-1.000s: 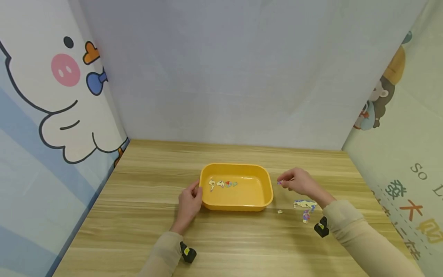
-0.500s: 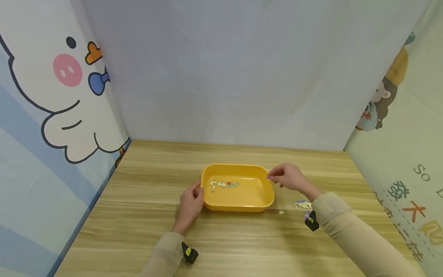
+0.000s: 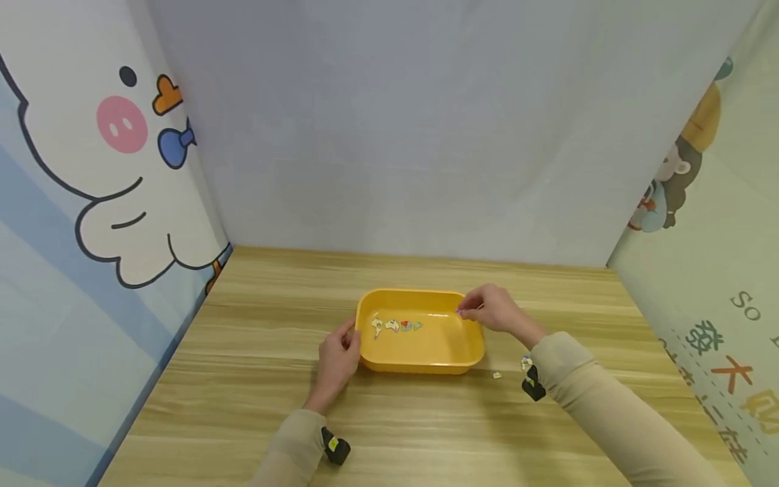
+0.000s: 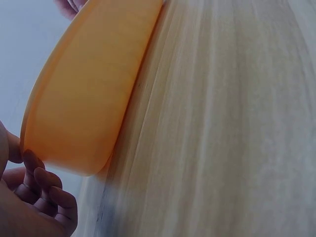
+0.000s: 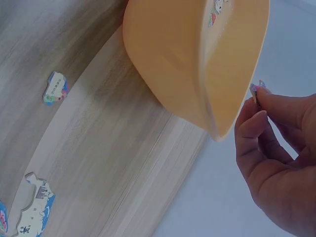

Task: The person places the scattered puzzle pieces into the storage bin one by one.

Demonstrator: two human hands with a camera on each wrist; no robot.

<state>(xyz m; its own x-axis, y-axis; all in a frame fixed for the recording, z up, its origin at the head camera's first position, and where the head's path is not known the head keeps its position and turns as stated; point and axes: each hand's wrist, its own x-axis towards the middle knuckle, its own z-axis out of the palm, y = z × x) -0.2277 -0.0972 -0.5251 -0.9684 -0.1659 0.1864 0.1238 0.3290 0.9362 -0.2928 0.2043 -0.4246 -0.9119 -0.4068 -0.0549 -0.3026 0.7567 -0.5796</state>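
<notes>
Your right hand [image 3: 496, 309] is moving a pinched purple piece [image 3: 459, 312] from beside the yellow tray [image 3: 426, 348] to above its right end, not yet placed; your left hand [image 3: 338, 357] is gripping the opposite end.

Right hand [image 3: 494, 308] with purple piece [image 3: 459, 312]: moved leftward in frame, from beside yellow tray [image 3: 420, 349] to its right end.

A wood-grain table [image 3: 420, 426] carries a yellow rectangular tray [image 3: 420, 368] with rounded corners; near it lie a small printed piece [image 5: 56, 89], a larger irregular piece [image 5: 37, 210] and a partly visible third piece [image 5: 2, 218].
</notes>
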